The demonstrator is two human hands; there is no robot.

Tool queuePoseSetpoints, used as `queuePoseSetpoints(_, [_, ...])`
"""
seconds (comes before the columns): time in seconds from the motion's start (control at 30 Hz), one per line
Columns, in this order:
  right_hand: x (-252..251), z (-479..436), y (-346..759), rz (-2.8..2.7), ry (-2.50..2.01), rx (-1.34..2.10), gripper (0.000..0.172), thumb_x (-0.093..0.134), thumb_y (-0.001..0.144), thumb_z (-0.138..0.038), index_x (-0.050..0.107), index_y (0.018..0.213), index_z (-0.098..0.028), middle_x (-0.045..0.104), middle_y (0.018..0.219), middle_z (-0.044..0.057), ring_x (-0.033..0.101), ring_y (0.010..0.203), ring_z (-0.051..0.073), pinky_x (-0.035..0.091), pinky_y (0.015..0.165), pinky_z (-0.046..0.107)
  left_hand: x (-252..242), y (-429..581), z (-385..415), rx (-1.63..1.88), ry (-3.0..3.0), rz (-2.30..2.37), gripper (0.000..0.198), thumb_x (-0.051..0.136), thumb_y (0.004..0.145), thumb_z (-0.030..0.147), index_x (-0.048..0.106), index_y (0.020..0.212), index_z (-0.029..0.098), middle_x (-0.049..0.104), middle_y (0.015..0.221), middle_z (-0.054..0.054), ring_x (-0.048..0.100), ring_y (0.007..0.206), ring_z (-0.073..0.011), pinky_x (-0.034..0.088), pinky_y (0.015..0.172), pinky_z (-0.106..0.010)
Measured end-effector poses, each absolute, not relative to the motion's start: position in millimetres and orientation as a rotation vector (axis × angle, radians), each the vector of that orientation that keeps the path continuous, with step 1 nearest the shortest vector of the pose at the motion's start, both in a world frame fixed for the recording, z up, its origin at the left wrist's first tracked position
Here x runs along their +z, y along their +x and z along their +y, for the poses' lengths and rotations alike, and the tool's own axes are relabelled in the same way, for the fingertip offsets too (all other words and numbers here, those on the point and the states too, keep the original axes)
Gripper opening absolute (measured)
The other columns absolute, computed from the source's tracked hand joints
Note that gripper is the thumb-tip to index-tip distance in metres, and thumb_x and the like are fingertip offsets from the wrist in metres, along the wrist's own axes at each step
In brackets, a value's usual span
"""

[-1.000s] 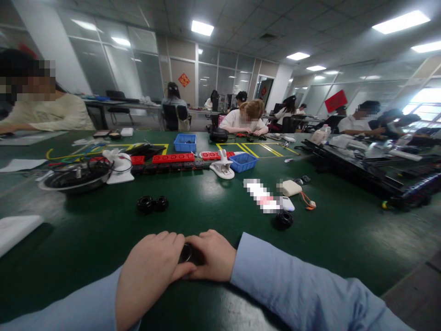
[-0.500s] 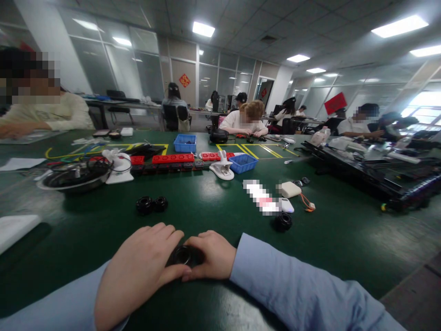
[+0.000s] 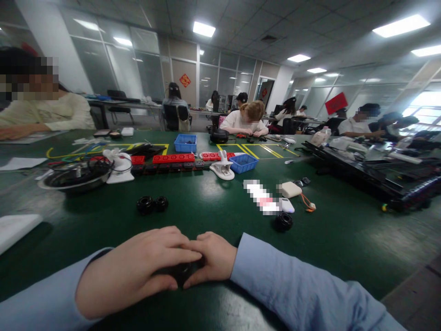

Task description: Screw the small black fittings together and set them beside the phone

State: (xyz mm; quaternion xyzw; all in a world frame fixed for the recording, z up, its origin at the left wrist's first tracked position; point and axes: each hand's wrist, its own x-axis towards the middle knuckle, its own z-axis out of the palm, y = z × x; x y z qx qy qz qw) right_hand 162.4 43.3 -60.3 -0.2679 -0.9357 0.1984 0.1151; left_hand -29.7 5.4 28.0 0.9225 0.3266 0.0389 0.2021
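Note:
At the table's near side, both my hands close around a black round part (image 3: 185,270); most of it is hidden under my fingers. My left hand (image 3: 138,264) lies over it from the left, its fingers across the top and its thumb along the near side. From the right, my right hand (image 3: 215,257) wraps round the same part, and the fingertips of the two hands meet. Beyond my left hand rest two ring-shaped black parts, a larger one (image 3: 145,205) and a smaller one (image 3: 161,203). Another black ring-shaped part (image 3: 284,221) lies beyond my right hand.
Across the green table (image 3: 206,207) stand a metal bowl (image 3: 74,181), a white clip stand (image 3: 222,166), a row of red blocks (image 3: 174,158) and blue bins (image 3: 185,143). A beige box (image 3: 289,189) lies right of centre; a black frame (image 3: 372,172) fills the far right.
My left hand has shifted and turned, its fingers now reaching farther right over the black part and covering its ring. My right hand stays in nearly the same place.

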Motion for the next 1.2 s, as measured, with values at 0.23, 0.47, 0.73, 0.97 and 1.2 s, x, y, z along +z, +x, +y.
queuePoseSetpoints(0.23, [-62, 39, 162, -2.817, -0.622, 0.568, 0.050, 0.069, 0.062, -0.058, 0.060, 0.097, -0.022, 0.054, 0.064, -0.004, 0.052, 0.063, 0.014, 0.036, 0.060, 0.022, 39, -25, 3, -0.062, 2.574, 0.862, 0.046, 0.065, 0.074, 0.012, 0.058, 0.109, 0.040, 0.060, 0.112, 0.008, 0.051, 0.101, -0.0179, 0.034, 0.089, -0.030])
queuePoseSetpoints(0.47, [-49, 36, 160, -2.877, -0.542, 0.684, 0.042, 0.078, 0.056, -0.044, 0.057, 0.082, -0.020, 0.047, 0.059, -0.008, 0.049, 0.060, 0.010, 0.037, 0.062, 0.020, 32, -16, -1, -0.157, 2.566, 0.744, 0.038, 0.061, 0.074, 0.005, 0.062, 0.098, 0.034, 0.063, 0.104, 0.007, 0.051, 0.097, -0.0162, 0.035, 0.083, -0.027])
queuePoseSetpoints(0.73, [-48, 36, 159, -2.878, -0.585, 0.726, 0.039, 0.079, 0.056, -0.042, 0.055, 0.077, -0.019, 0.047, 0.059, -0.008, 0.049, 0.060, 0.010, 0.037, 0.060, 0.020, 25, -18, 0, -0.124, 2.568, 0.759, 0.034, 0.065, 0.074, 0.009, 0.062, 0.096, 0.034, 0.061, 0.104, 0.008, 0.052, 0.095, -0.0155, 0.035, 0.079, -0.026])
queuePoseSetpoints(0.97, [-55, 39, 159, -2.812, -0.575, 0.730, 0.040, 0.077, 0.058, -0.043, 0.056, 0.081, -0.019, 0.048, 0.060, -0.007, 0.050, 0.060, 0.010, 0.037, 0.058, 0.020, 19, -22, 1, -0.046, 2.610, 0.830, 0.031, 0.068, 0.075, 0.015, 0.062, 0.099, 0.034, 0.061, 0.106, 0.008, 0.052, 0.093, -0.0158, 0.034, 0.077, -0.027])
queuePoseSetpoints(1.2, [-58, 40, 160, -2.725, -0.635, 0.765, 0.053, 0.074, 0.064, -0.044, 0.055, 0.108, -0.019, 0.060, 0.076, -0.002, 0.057, 0.069, 0.013, 0.040, 0.063, 0.021, 11, -23, 7, -0.024, 2.689, 0.915, 0.035, 0.072, 0.072, 0.025, 0.061, 0.104, 0.031, 0.063, 0.103, 0.003, 0.054, 0.091, -0.0184, 0.033, 0.075, -0.031])
